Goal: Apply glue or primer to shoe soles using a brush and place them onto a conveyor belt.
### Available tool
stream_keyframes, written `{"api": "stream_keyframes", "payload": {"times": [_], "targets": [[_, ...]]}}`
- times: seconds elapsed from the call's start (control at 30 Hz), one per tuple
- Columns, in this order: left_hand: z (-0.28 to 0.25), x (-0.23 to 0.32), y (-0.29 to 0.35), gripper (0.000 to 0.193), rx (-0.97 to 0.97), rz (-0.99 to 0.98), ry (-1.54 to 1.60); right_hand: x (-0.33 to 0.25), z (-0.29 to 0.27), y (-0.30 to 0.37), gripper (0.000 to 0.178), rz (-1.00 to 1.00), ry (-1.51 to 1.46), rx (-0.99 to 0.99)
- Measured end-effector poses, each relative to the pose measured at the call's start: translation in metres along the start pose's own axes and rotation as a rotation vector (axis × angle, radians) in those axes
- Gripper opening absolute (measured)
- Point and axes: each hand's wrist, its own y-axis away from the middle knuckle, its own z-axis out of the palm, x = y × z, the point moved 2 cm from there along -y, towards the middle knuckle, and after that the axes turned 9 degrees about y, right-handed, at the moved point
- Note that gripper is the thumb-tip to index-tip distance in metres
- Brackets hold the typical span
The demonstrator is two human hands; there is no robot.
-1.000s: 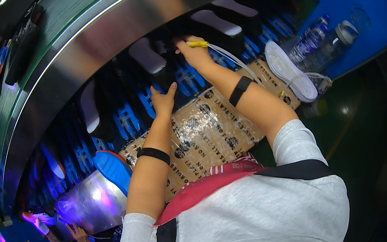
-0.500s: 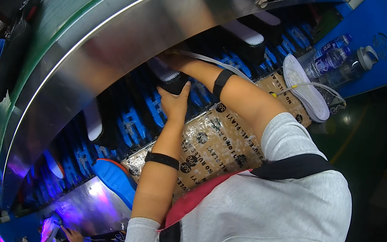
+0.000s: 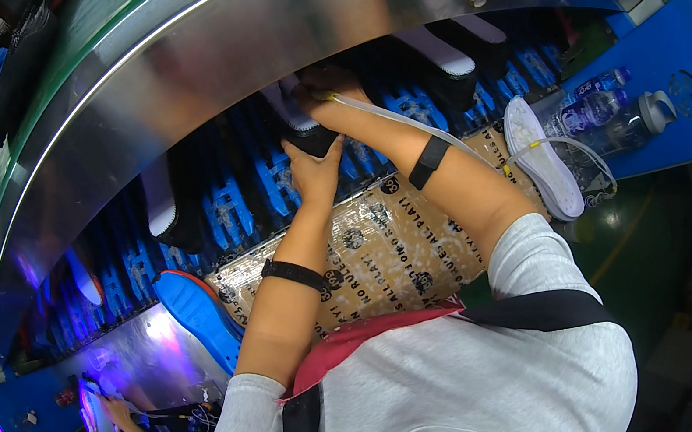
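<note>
A black shoe upper (image 3: 314, 138), with a pale, stitched underside facing up, lies on the blue-slatted conveyor under the metal hood. My left hand (image 3: 315, 173) grips its near end, thumb along the right side and fingers on the left. Over the same upper, deeper under the hood, is my right hand (image 3: 342, 86). It is closed at the yellow-tipped end of a thin white hose (image 3: 395, 119); shadow hides most of its fingers. The hose runs along my right forearm to a loop by a white shoe sole (image 3: 544, 158).
More black uppers (image 3: 163, 206) lie along the conveyor on both sides. A printed cardboard sheet (image 3: 377, 247) covers the near ledge, a blue sole (image 3: 201, 312) at its left. Bottles (image 3: 591, 109) stand at right. A co-worker's hand (image 3: 117, 410) handles a shoe part at lower left.
My right hand and forearm have shifted right, and the hose's yellow end now shows. The uppers on the conveyor sit slightly further left. My left hand keeps its grip on the upper.
</note>
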Motion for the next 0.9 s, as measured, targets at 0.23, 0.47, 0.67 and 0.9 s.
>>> {"api": "stream_keyframes", "payload": {"times": [0.23, 0.47, 0.67, 0.9], "targets": [[0.003, -0.004, -0.003, 0.108, 0.003, 0.029, 0.061, 0.003, -0.02, 0.015, 0.022, 0.094, -0.122, -0.034], [-0.003, 0.007, -0.003, 0.098, -0.054, -0.028, 0.091, 0.025, -0.048, -0.018, 0.019, 0.038, -0.098, 0.094], [-0.004, -0.003, -0.005, 0.107, -0.032, 0.016, -0.013, 0.028, -0.021, -0.05, 0.022, 0.16, -0.668, 0.37], [-0.005, 0.006, 0.002, 0.102, -0.053, 0.011, 0.035, 0.063, 0.04, -0.067, 0.022, 0.135, -0.248, 0.308]]}}
